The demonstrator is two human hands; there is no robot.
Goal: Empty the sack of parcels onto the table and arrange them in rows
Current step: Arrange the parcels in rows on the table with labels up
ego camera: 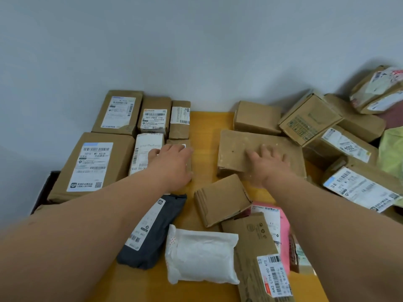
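Cardboard parcels in rows on yellow tabletop (pixel 207 125); left hand (pixel 172 164) rests open-fingered on small box (pixel 177 144), right hand (pixel 267 164) spread flat on flat brown parcel (pixel 239 147).

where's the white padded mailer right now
In the head view the white padded mailer lies flat near the front edge of the yellow table, between the dark grey bag on its left and a labelled cardboard box on its right.

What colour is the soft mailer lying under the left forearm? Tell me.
Dark grey, with a white shipping label on it; the head view, the only one, shows it clearly.
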